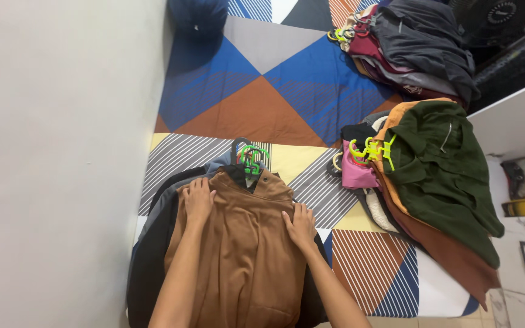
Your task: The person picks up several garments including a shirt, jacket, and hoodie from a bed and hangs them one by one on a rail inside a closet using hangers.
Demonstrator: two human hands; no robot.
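A brown shirt (247,255) lies on top of a stack of dark clothes on hangers, at the near edge of a bed. My left hand (197,199) rests flat on the shirt's left shoulder, fingers apart. On the right shoulder my right hand (301,225) presses flat, fingers apart too. Green and grey hanger hooks (249,157) stick out just above the collar. Neither hand grips anything.
The bed sheet (256,91) has blue, brown and grey triangles. A pile topped by a dark green garment (442,173) with bright hangers lies to the right. Another clothes pile (417,48) sits far right. A pale wall (56,152) runs along the left; a white cabinet (518,115) stands right.
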